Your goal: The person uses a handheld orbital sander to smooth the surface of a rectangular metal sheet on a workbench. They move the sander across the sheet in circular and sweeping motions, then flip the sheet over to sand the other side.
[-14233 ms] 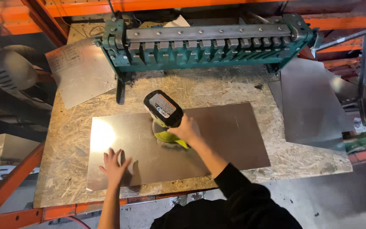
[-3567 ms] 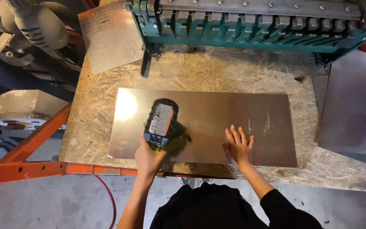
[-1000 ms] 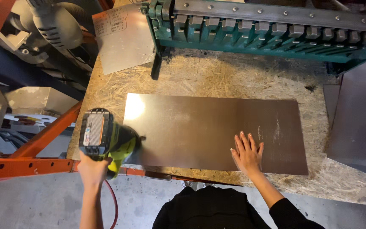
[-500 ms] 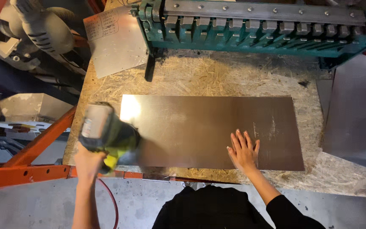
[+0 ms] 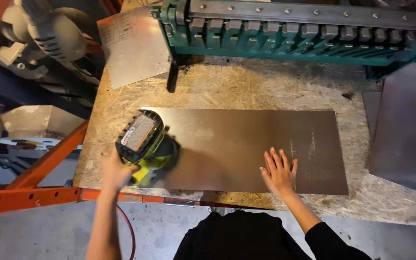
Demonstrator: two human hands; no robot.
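A dark rectangular metal sheet (image 5: 237, 139) lies flat on a chipboard bench top (image 5: 246, 86). My left hand (image 5: 114, 171) grips a cordless sander (image 5: 145, 144), black and yellow-green with a battery on top, which rests on the sheet's left end. My right hand (image 5: 279, 171) lies flat, fingers spread, on the sheet near its front edge, right of centre. Pale scratch marks show on the sheet just right of that hand.
A teal sheet-metal bending machine (image 5: 294, 29) spans the back of the bench. A loose grey sheet (image 5: 133, 45) lies at the back left, another sheet (image 5: 405, 135) at the right. Orange rack beams (image 5: 39, 192) run along the front left edge.
The sander has moved from off the sheet's left edge onto its left end. My right hand has stayed pressed on the sheet.
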